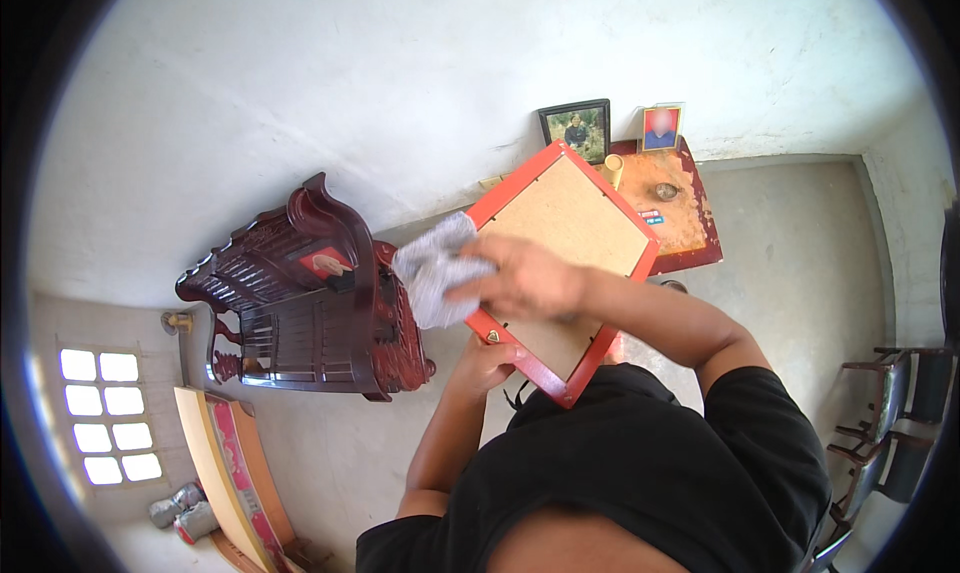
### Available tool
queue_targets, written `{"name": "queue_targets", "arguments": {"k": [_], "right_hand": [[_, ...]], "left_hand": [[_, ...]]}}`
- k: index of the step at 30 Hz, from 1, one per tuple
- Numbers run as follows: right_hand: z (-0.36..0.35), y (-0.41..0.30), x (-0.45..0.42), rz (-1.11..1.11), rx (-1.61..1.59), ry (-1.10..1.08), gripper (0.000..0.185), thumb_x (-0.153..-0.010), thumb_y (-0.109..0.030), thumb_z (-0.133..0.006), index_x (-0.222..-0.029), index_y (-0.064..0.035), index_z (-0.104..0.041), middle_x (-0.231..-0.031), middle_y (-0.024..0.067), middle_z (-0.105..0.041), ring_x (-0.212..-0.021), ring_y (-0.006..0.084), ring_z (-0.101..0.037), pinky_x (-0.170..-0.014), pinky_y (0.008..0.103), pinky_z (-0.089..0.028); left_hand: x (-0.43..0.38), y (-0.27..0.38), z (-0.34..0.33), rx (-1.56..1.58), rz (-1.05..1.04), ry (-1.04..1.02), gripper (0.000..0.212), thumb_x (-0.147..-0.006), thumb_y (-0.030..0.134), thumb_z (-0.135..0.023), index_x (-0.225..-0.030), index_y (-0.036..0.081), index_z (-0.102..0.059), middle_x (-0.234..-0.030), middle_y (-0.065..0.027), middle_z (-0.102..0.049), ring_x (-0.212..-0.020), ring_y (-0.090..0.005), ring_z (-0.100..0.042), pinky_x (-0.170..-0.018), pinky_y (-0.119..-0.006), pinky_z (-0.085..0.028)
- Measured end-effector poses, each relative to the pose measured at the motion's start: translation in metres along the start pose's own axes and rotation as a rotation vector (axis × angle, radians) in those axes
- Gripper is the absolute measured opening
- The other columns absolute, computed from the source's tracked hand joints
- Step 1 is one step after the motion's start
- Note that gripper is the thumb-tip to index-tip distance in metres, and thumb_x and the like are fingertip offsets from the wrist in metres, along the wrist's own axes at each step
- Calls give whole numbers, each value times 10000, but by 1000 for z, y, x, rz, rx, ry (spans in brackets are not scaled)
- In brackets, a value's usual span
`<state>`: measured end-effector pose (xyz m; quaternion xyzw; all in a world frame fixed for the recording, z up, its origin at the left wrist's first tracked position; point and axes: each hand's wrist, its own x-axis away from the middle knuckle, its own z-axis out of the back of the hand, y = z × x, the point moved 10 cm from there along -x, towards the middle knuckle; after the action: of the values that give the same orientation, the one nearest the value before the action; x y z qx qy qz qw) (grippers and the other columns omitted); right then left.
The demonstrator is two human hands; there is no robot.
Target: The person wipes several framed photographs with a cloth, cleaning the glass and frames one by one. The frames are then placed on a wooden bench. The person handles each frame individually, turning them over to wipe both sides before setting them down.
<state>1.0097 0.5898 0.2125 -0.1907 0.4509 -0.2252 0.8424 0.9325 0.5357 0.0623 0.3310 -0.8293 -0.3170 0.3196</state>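
A red picture frame point(525, 174) is held up before me, its tan backing board point(559, 205) facing me. My left hand point(484, 359) grips the frame's lower left edge, beside a small metal hanger point(493, 336). In my right hand point(529, 277), blurred, is a crumpled grey-white cloth point(435, 269) that lies over the frame's left edge. My right forearm crosses the lower part of the backing board. The front of the frame is turned away from me.
Behind the frame stands a worn red-edged table point(686, 228) bearing a black-framed photo point(576, 132), another framed portrait point(661, 129), a yellow cylinder point(613, 169) and a small round dish point(666, 191). To the left is a dark carved wooden bench point(300, 340). Several chairs point(874, 400) line the right.
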Motion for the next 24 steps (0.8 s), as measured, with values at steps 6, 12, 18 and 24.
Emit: {"name": "queue_targets", "arguments": {"k": [6,12,18,24], "right_hand": [[70,182,78,-584,400,113,446,-781,-65,-534,-1214,-159,-586,-1140,201,-557,-1030,390,-554,-922,452,-452],[109,284,195,-1201,430,221,524,-806,-197,-539,-1319,-118,-468,-1184,281,-534,-1089,404,-543,-913,436,-463],[71,118,44,-930,-406,192,598,-735,-129,-606,-1295,18,-456,-1060,208,-623,-981,334,-599,-915,397,-460],[-38,-1,15,-147,-166,-299,645,-696,16,-532,-1332,-66,-467,-1319,197,-480,-1244,363,-426,-1063,437,-338]], "left_hand": [[18,16,-18,-8,-68,4,778,-614,-4,-595,-1355,-5,-358,-1280,-127,-518,-1198,-262,-509,-957,-416,-448],[20,13,-12,45,-114,-8,672,-673,-15,-619,-1310,-4,-406,-1191,-111,-561,-1102,-234,-561,-901,-371,-471],[9,-2,7,12,-46,39,716,-644,-11,-611,-1324,-3,-388,-1206,-93,-547,-1133,-228,-540,-940,-383,-447],[-5,-8,3,273,11,6,669,-654,-42,-562,-1306,18,-424,-1213,-132,-555,-1157,-268,-530,-985,-418,-427]]}}
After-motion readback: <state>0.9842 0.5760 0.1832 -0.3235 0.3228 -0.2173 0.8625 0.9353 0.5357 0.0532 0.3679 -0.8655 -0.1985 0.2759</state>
